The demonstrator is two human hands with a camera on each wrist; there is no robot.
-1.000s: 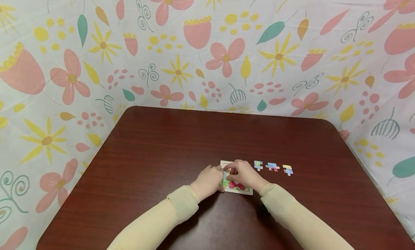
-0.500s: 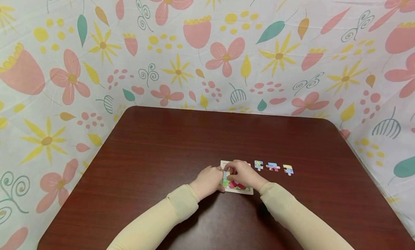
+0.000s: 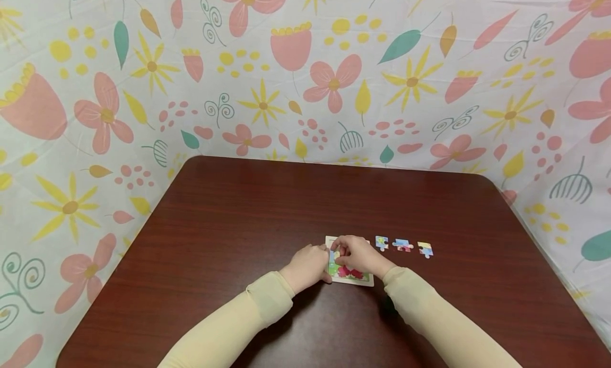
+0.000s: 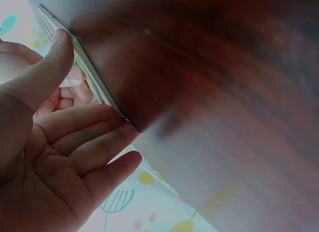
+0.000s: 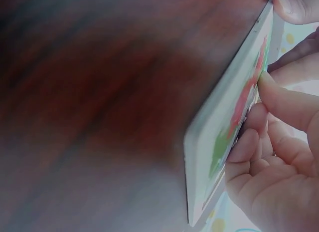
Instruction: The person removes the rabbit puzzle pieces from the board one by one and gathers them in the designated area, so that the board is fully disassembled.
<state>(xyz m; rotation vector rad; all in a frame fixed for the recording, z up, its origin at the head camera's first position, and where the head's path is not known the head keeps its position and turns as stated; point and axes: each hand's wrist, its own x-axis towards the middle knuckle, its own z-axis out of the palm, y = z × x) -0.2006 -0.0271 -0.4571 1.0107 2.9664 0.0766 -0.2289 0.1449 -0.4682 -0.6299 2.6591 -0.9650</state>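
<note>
A small jigsaw puzzle board (image 3: 353, 283) with a pale frame and a green and red picture lies on the table under both hands. My left hand (image 3: 307, 264) holds its left side; in the left wrist view the thumb (image 4: 62, 45) is at one end of that edge and the fingers at the other. My right hand (image 3: 361, 254) is over the board's upper part, thumb and index finger pinching a blue and yellow puzzle piece (image 3: 335, 254) at the picture. In the right wrist view the thumb touches the picture and the other fingers (image 5: 245, 144) curl against the board (image 5: 209, 117).
Three loose puzzle pieces lie in a row right of the board: a blue and yellow one (image 3: 382, 243), a blue and red one (image 3: 402, 245) and a yellow and blue one (image 3: 425, 249). Behind the dark brown table (image 3: 267, 198) hangs a flower-printed cloth (image 3: 286, 92).
</note>
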